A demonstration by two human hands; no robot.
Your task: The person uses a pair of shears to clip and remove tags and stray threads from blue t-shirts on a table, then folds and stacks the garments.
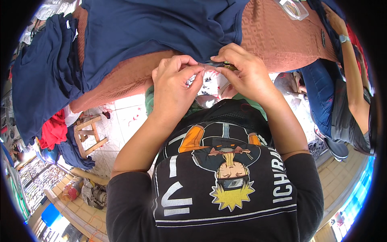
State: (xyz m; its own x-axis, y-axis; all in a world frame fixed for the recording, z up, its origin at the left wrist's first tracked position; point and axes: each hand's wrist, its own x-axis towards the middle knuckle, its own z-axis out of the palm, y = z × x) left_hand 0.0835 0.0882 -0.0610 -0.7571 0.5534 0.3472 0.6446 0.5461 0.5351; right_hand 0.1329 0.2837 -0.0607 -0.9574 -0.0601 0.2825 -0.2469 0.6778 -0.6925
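Pinching with the left hand (173, 78), fingertips together (cannot tell on what); gripping a dark tool (217, 64) in the right hand (244, 66), close beside. Working near navy cloth (161, 24) spread on a brown cover (278, 40). Apparently mid-work; impossible to tell how much done or left.

A rust-brown patterned cover is dressing the tabletop (278, 40). A navy garment (161, 24) is spreading over its middle, with one part spilling down past the near edge at left. A clear plastic container (293, 9) is sitting toward the far right, and a slim dark object (323, 38) is lying nearby. Below, the pale tiled floor (128, 108) is bearing a wooden stool (94, 129).
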